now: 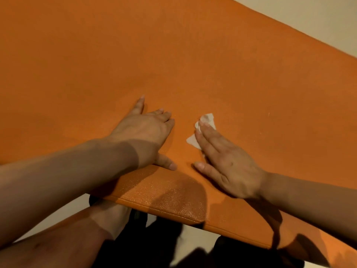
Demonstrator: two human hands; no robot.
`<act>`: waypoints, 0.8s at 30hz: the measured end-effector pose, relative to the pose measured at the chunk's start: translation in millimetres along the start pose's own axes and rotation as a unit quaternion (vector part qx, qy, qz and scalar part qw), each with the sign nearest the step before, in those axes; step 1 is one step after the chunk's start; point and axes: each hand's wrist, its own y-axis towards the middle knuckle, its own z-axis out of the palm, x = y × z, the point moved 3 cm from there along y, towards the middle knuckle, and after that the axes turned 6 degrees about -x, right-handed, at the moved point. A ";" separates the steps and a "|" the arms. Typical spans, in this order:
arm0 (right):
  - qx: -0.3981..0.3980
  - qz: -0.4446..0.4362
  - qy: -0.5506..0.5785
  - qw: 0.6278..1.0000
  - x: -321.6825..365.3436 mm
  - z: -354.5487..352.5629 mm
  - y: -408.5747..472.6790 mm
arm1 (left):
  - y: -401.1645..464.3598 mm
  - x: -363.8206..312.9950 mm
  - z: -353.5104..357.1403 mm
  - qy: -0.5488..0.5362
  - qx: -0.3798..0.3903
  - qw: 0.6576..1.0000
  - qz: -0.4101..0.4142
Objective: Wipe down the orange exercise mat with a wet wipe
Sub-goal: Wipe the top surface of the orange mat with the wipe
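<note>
On the orange mat, which fills most of my view and runs off toward two o'clock, I see both hands lying flat near the close edge. The left hand comes in from eight o'clock on a bare forearm; its palm is down, the fingers straight and spread a little, pointing toward one o'clock, with the thumb stretched out toward four o'clock along a slight ridge in the mat. It holds nothing and simply presses on the surface. The right hand enters from four o'clock, also palm down, its fingers straight and close together, aimed toward eleven o'clock. Under those fingertips lies the wet wipe, a small crumpled white piece pinned flat against the mat; its corners stick out past the fingers at twelve and at nine o'clock. The thumb of this hand lies apart on the mat, pointing toward nine o'clock, near the left thumb but not touching it.

The mat's near edge shows a stitched seam and a grainy shine at six o'clock. Below it I make out a bare leg and a pale floor.
</note>
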 end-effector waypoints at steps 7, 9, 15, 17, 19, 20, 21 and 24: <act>0.046 -0.019 0.026 0.998 -9.5 -1.4 19.3 | 5.6 -1.6 -2.4 0.007 0.017 1.000 0.000; 0.032 0.029 0.006 0.999 -27.1 -3.7 15.8 | 5.2 -1.9 -3.6 -0.004 0.029 1.000 0.001; 0.079 -0.038 0.028 0.996 11.8 -5.6 21.6 | 12.3 6.0 -7.9 -0.058 -0.010 0.998 -0.024; 0.083 -0.042 0.030 0.995 1.5 -10.7 40.6 | 19.6 10.9 -12.4 -0.054 -0.018 0.998 -0.035; 0.065 0.006 0.031 0.997 -26.1 -15.8 48.9 | 26.8 12.5 -15.0 -0.046 -0.012 0.998 -0.040; 0.051 0.037 0.020 0.998 -41.4 -17.0 47.9 | 29.9 12.2 -15.4 -0.047 -0.011 0.998 -0.042; 0.043 0.058 0.003 0.997 -52.7 -16.2 43.7 | 32.7 11.8 -15.6 -0.048 -0.012 0.998 -0.043; 0.063 0.043 -0.002 0.997 -44.4 -12.6 33.5 | 40.3 11.3 -15.0 -0.041 -0.008 0.998 -0.043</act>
